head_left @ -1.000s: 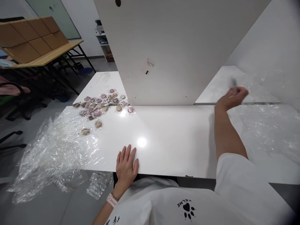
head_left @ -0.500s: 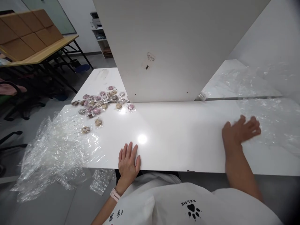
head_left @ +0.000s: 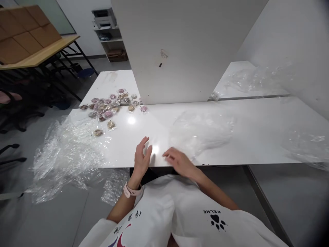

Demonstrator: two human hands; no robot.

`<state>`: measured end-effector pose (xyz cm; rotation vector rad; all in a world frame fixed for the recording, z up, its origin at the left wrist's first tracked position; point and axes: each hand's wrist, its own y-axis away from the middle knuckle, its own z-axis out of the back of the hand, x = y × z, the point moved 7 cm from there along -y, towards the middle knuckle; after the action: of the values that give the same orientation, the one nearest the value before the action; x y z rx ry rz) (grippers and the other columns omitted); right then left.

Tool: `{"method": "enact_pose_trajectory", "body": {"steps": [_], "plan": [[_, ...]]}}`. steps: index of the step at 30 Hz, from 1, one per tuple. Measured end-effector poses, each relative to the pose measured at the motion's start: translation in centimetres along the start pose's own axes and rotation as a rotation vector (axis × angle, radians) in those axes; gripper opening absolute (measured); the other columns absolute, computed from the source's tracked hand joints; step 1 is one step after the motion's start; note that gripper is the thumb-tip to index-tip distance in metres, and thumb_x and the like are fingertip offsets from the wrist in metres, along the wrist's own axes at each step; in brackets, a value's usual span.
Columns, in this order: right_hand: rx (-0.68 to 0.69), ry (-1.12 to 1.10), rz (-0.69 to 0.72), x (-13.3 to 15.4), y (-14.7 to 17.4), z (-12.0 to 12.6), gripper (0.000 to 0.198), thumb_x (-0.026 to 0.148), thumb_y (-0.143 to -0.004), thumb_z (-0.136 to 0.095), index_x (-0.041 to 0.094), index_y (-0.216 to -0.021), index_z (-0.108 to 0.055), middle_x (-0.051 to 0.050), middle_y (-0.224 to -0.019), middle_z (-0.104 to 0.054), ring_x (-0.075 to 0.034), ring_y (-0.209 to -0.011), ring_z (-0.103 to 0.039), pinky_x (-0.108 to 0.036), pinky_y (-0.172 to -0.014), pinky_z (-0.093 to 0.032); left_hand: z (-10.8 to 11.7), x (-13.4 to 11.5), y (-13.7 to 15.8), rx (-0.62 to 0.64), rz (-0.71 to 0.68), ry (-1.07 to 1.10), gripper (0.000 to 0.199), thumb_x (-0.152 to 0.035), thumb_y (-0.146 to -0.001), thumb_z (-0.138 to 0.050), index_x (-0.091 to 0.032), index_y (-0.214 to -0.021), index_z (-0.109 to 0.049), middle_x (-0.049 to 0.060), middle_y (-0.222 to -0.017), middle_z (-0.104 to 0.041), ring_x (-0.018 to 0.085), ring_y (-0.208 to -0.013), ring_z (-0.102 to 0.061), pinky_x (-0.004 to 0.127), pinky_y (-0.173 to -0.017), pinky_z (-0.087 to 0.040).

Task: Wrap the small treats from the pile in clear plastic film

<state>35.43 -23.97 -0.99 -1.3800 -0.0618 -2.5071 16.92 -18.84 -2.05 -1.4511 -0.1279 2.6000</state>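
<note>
My left hand (head_left: 142,157) is raised just over the front edge of the white table (head_left: 257,137). Its fingers are apart, thumb spread, nothing in them. Facing it, my right hand (head_left: 181,164) has loosely bent, slightly blurred fingers pointing left; I see nothing held in them. Right behind that hand a crumpled clear plastic bag (head_left: 203,132) lies on the tabletop; whether hand and bag touch is unclear. Several small, round, individually wrapped items (head_left: 108,106), pink, tan and brown, lie in a cluster at the back left. Two tan wrapped ones (head_left: 111,125) sit nearer me.
A heap of clear plastic bags (head_left: 74,154) hangs over the table's left end. More clear plastic film (head_left: 308,144) lies at the right. An upright white panel (head_left: 180,51) stands behind the table's middle. Brown cartons (head_left: 25,37) stand on a wooden table at the far left.
My right hand has swept left from the far right to beside my left hand. A clear plastic bag now lies mid-table. My left hand has lifted and turned, and the view has shifted.
</note>
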Motion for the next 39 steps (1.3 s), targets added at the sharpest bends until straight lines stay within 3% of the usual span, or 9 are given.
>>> {"method": "enact_pose_trajectory", "body": {"steps": [2, 4, 8, 11, 16, 22, 28, 35, 39], "plan": [[0.280, -0.142, 0.128, 4.6, 0.9, -2.3, 0.026, 0.037, -0.099, -0.048, 0.030, -0.115, -0.066, -0.002, -0.106, -0.068, -0.015, -0.083, -0.064, -0.030, -0.076, -0.053, 1.3, -1.5, -0.8, -0.038, -0.047, 0.033, 0.042, -0.048, -0.099, -0.045, -0.027, -0.134, -0.056, 0.009, -0.145, -0.054, 0.023, -0.136, -0.049, 0.041, -0.111, -0.044], [0.265, -0.178, 0.133, 5.3, 1.2, -1.4, 0.029, 0.041, -0.100, -0.046, 0.032, -0.122, -0.064, -0.001, -0.109, -0.069, -0.016, -0.087, -0.066, -0.030, -0.079, -0.054, 1.2, -2.3, -1.4, 0.029, -0.122, -0.037, 0.043, -0.049, -0.100, -0.042, -0.028, -0.136, -0.055, 0.008, -0.148, -0.052, 0.022, -0.140, -0.045, 0.043, -0.114, -0.040], [-0.164, 0.225, -0.036, -2.1, -0.1, 3.0, 0.043, 0.047, -0.100, -0.041, 0.029, -0.138, -0.055, -0.009, -0.140, -0.058, -0.027, -0.129, -0.052, -0.048, -0.105, -0.044, -2.3, -1.0, -2.5, 0.336, -0.162, -0.334, 0.054, -0.054, -0.096, -0.047, -0.027, -0.142, -0.050, 0.009, -0.156, -0.042, 0.030, -0.149, -0.030, 0.053, -0.120, -0.026], [-0.193, 0.596, -0.125, -8.6, -1.0, 3.8, 0.051, 0.051, -0.097, -0.046, 0.027, -0.141, -0.053, -0.010, -0.155, -0.042, -0.034, -0.144, -0.034, -0.060, -0.114, -0.027, -2.6, 0.8, -5.2, 0.370, -0.090, -0.409, 0.052, -0.054, -0.096, -0.047, -0.023, -0.138, -0.054, 0.013, -0.142, -0.056, 0.034, -0.139, -0.044, 0.054, -0.114, -0.034], [-0.298, 0.711, -0.139, -12.8, -0.7, 5.9, 0.047, 0.050, -0.099, -0.041, 0.029, -0.139, -0.055, -0.006, -0.153, -0.046, -0.029, -0.143, -0.037, -0.057, -0.117, -0.022, 6.5, 4.0, -13.0, -0.135, 0.112, -0.653, 0.036, -0.031, -0.097, -0.048, -0.017, -0.129, -0.057, 0.017, -0.143, -0.051, 0.039, -0.137, -0.039, 0.059, -0.110, -0.032], [-0.372, 0.672, -0.109, -12.4, -0.3, 6.6, 0.044, 0.049, -0.098, -0.043, 0.027, -0.132, -0.059, -0.007, -0.148, -0.051, -0.028, -0.140, -0.040, -0.054, -0.115, -0.026, 11.4, 9.9, -16.7, -0.043, 0.304, -0.735, 0.022, -0.013, -0.096, -0.048, -0.005, -0.116, -0.053, 0.021, -0.132, -0.054, 0.033, -0.124, -0.045, 0.056, -0.104, -0.037], [-0.416, 0.634, -0.093, -11.9, -0.7, 6.8, 0.044, 0.049, -0.097, -0.042, 0.028, -0.132, -0.058, -0.007, -0.145, -0.053, -0.029, -0.137, -0.043, -0.053, -0.112, -0.029, 6.7, 6.4, -20.1, -0.115, 0.114, -0.641, 0.029, -0.005, -0.097, -0.035, -0.014, -0.115, -0.057, 0.014, -0.124, -0.057, 0.022, -0.108, -0.055, 0.037, -0.088, -0.045], [-1.112, 0.507, -0.548, -13.4, 3.8, 11.7, 0.050, 0.045, -0.096, -0.038, 0.017, -0.132, -0.056, -0.017, -0.134, -0.059, -0.038, -0.128, -0.045, -0.060, -0.104, -0.031, -4.2, 2.5, -24.4, 0.193, -0.099, -0.652, 0.027, -0.012, -0.094, -0.046, -0.016, -0.115, -0.063, 0.019, -0.131, -0.053, 0.035, -0.125, -0.046, 0.049, -0.097, -0.042], [-0.933, 0.430, -0.586, -14.8, 2.5, 11.4, 0.055, 0.047, -0.089, -0.048, 0.018, -0.136, -0.054, -0.014, -0.125, -0.065, -0.037, -0.121, -0.048, -0.061, -0.105, -0.028, -5.5, 2.7, -25.3, 0.229, -0.045, -0.761, 0.033, -0.007, -0.091, -0.045, -0.011, -0.121, -0.058, 0.025, -0.129, -0.051, 0.038, -0.124, -0.046, 0.052, -0.098, -0.038]]}}
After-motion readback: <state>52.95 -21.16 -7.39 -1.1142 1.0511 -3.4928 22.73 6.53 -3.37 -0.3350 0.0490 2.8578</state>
